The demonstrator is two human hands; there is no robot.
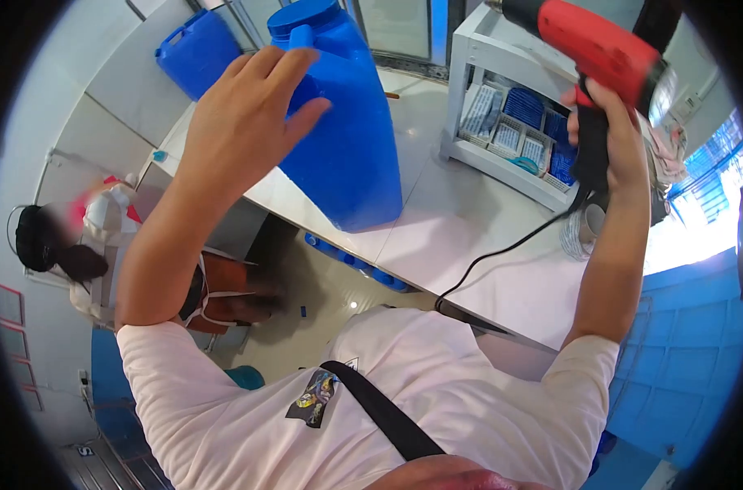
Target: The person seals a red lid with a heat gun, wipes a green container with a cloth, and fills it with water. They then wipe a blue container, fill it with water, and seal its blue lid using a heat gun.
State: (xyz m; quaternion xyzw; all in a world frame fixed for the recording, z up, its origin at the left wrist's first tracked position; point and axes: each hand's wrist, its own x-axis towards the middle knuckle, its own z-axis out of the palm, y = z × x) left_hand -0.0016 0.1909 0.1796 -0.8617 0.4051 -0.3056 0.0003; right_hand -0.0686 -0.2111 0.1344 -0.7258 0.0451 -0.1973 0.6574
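Observation:
A large blue jerrycan with a screw cap stands on the white counter in front of me. At its upper left side is my left hand, back of the hand up, thumb apart from the stretched fingers, overlapping the can near its handle. My right hand is wrapped round the black grip of a red heat gun, raised above the counter's right side. The gun's nozzle points left, towards the top of the can. Its black cable runs down across the counter to the front edge.
A second blue jerrycan stands at the back left. Ahead on the right, a white shelf unit holds baskets of packed items. A roll of tape lies under my right forearm. At the left, a person is near the counter.

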